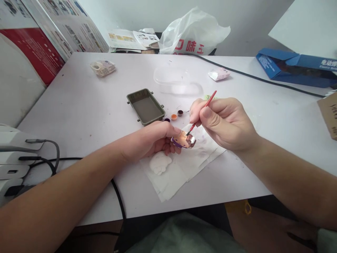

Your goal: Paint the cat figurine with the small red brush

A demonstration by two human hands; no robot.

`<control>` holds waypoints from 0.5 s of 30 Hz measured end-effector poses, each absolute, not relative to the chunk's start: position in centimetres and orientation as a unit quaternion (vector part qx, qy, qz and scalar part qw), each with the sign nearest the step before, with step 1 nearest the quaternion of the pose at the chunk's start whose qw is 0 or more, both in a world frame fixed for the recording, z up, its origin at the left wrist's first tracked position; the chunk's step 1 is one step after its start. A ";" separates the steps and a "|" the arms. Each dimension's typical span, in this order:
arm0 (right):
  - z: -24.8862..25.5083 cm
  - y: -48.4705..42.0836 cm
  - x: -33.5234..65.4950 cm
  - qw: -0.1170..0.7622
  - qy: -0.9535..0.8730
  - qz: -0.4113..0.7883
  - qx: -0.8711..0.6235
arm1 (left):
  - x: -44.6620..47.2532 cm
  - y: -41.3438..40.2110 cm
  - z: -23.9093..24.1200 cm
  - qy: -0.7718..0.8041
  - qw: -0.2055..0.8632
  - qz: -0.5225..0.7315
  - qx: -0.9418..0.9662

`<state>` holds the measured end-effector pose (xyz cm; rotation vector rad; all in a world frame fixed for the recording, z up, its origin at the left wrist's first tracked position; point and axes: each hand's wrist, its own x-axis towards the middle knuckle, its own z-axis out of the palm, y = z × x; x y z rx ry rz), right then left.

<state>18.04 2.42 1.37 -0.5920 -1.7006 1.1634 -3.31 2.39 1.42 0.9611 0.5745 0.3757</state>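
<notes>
Between the thumb and fingers of my left hand [162, 137] is a small painted figurine [181, 140], coloured orange, purple and brown with a white patch. My right hand [223, 121] pinches a red-handled paintbrush [211, 98], its dark bristles touching the figurine's painted face. Just beyond my left hand stand small paint pots, one orange [174, 117] and one dark brown [180, 112]; a dark purple one is partly covered by the hand. A white unpainted plaster piece [160, 163] lies on white tissues [179, 175] below my left hand.
An olive-green open tray [145, 106] sits behind my left hand. Farther back are a clear plastic lid [171, 76], crumpled packets [103, 67] and a white plastic bag [193, 31]. A black cable [237, 71] runs toward a blue box [295, 66]. Power adapters [12, 158] stand at left.
</notes>
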 end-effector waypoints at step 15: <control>1.5 2.4 17.9 0.502 -0.673 0.473 -0.266 | -3.1 2.4 1.6 0.248 0.840 0.180 0.448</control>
